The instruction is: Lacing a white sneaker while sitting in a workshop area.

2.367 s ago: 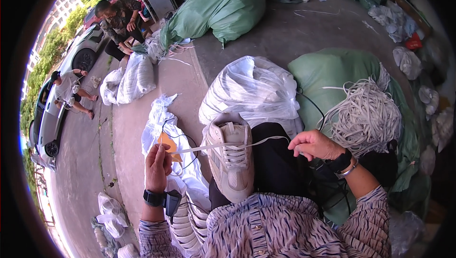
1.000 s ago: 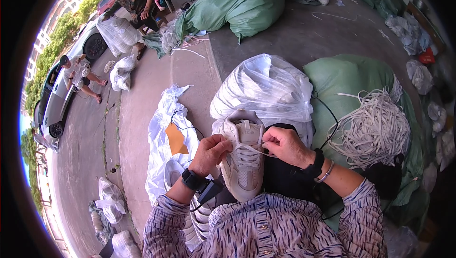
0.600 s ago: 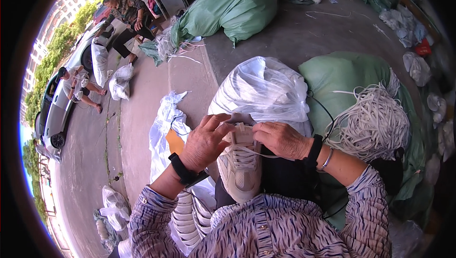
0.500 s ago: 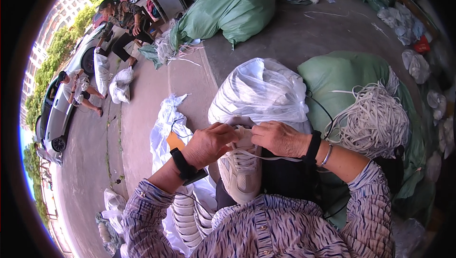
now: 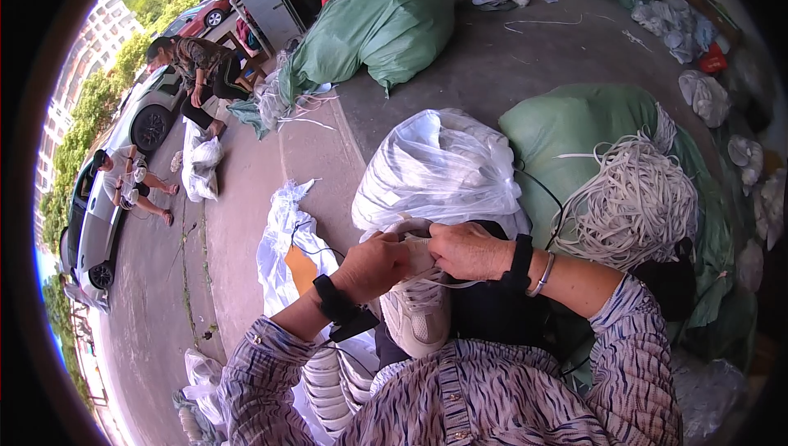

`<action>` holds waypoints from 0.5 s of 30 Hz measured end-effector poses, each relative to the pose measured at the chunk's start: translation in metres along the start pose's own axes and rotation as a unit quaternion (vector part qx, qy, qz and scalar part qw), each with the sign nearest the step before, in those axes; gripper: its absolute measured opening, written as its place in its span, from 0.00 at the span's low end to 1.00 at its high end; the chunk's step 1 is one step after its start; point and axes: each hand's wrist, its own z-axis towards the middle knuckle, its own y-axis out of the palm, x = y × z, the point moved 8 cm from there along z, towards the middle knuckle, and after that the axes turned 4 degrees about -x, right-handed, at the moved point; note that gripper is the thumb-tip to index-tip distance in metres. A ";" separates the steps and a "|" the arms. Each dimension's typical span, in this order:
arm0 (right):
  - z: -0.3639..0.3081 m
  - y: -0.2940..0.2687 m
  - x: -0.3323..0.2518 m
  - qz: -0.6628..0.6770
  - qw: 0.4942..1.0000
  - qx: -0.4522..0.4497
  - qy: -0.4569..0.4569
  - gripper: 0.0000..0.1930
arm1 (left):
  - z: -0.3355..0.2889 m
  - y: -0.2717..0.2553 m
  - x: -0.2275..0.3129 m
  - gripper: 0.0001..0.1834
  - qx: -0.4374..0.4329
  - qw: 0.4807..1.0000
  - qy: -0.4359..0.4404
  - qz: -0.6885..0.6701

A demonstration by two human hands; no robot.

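A beige-white sneaker (image 5: 417, 324) stands in my lap, toe toward me, with its laces partly threaded across the front. My left hand (image 5: 376, 267) is closed on the left side of its upper, near the tongue. From the other side my right hand (image 5: 469, 251) pinches the upper near the top eyelets. The fingertips nearly meet there and hide the exact grip. A loose end of shoelace (image 5: 464, 284) runs out under my right hand. The sneaker's grey collar (image 5: 409, 224) shows beyond the fingers.
A white sack (image 5: 439, 171) lies just ahead, beside a green sack (image 5: 566, 122) topped with a heap of flat laces (image 5: 632, 200). Stacked pale shoes (image 5: 332, 388) sit at my left. Farther off are a big green sack (image 5: 377, 23), two people seated near parked cars, and bags.
The view has shifted slightly. Both hands stay at the top of the sneaker, and the lace end at the right hand now hangs in a lower curve. The farther seated person leans forward more.
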 end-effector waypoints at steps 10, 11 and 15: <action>0.008 -0.001 -0.004 0.520 0.850 -0.026 0.078 0.05 | -0.007 0.024 -0.050 0.08 0.099 0.745 -0.085 -0.655; 0.010 0.005 -0.014 0.478 0.876 -0.044 0.048 0.07 | -0.007 0.022 -0.048 0.07 0.117 0.756 -0.059 -0.642; 0.018 0.008 -0.013 0.402 0.905 0.142 0.013 0.06 | -0.004 0.019 -0.039 0.05 0.160 0.769 -0.009 -0.619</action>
